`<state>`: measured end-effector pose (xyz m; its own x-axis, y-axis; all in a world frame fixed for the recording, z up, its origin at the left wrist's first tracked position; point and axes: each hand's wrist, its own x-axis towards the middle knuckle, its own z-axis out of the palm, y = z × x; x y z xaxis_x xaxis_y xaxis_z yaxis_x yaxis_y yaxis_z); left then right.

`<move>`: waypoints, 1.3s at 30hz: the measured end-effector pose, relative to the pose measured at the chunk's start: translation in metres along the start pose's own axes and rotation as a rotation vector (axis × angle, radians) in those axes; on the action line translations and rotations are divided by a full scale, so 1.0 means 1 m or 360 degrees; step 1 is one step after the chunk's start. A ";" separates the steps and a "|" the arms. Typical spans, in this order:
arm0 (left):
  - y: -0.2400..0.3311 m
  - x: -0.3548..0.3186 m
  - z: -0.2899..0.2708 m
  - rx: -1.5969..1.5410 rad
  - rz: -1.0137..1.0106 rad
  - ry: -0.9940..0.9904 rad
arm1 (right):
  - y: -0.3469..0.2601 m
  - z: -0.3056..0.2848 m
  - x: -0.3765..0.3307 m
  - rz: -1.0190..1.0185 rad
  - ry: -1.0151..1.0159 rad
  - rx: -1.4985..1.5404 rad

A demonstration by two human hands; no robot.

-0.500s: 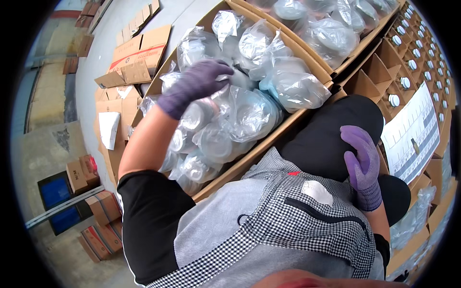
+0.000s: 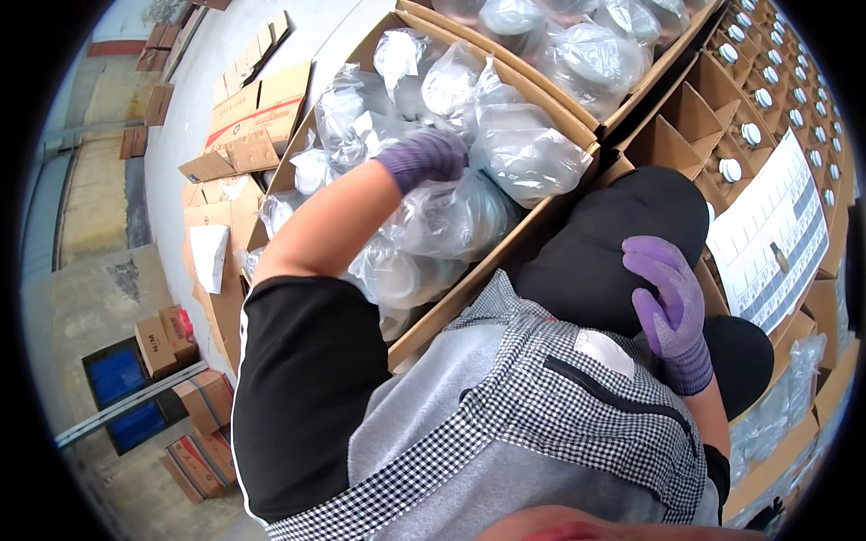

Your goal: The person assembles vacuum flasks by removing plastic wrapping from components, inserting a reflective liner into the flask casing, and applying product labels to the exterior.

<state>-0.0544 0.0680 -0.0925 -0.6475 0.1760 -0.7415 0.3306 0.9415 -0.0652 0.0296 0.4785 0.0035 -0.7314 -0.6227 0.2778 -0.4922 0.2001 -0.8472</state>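
The left hand (image 2: 435,153), gloved, is among clear bagged containers (image 2: 456,216) packed in an open carton (image 2: 474,290); its fingertips are hidden, so I cannot tell whether that grip is closed on anything. The right hand (image 2: 669,298) hangs near a dark-clad thigh (image 2: 613,239), grip loosely open, empty. A sheet (image 2: 767,239) covers part of a divided carton (image 2: 667,146) of white-capped bottles (image 2: 729,169). Flattened cardboard (image 2: 257,108) lies beyond the left arm.

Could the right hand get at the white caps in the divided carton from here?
Probably yes: the right hand looks empty, and the nearest white caps stand uncovered. It would likely have to pass over the black-clad leg or the printed sheet.
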 end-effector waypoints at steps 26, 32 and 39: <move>-0.050 -0.139 0.013 -0.1389 -0.0773 0.0263 | -0.014 0.010 -0.022 0.0009 0.0135 -0.0100; -0.094 0.012 0.025 -0.0707 -0.0699 0.0030 | -0.014 0.018 -0.008 -0.0115 0.0077 0.0000; -0.118 0.118 0.059 -0.0455 -0.0825 -0.0095 | -0.007 0.011 -0.006 -0.0176 0.0098 -0.0161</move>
<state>-0.1288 -0.0397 -0.2115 -0.6327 -0.3361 -0.6977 -0.2218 0.9418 -0.2527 0.0429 0.4723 0.0025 -0.6961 -0.5984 0.3967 -0.6141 0.2100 -0.7608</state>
